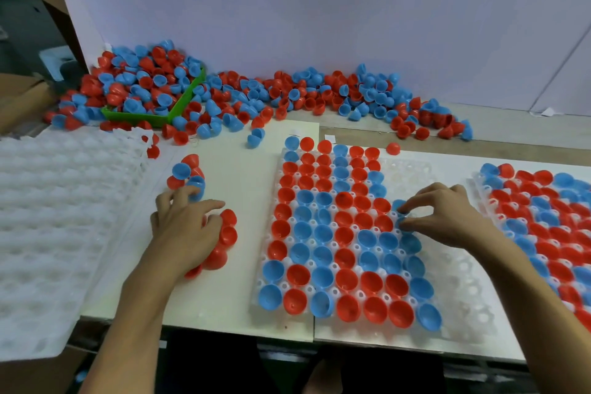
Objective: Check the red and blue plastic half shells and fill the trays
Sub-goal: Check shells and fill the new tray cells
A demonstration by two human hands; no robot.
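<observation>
A clear tray in the middle of the table holds rows of red and blue half shells, with its right columns bare. My right hand pinches a blue half shell over the tray's right side. My left hand lies to the left of the tray on a small bunch of red half shells, fingers curled over them. A few more red and blue shells lie just beyond that hand.
A big heap of loose red and blue shells runs along the back wall, partly over a green bin. A stack of white trays lies at the left. A second filled tray sits at the right.
</observation>
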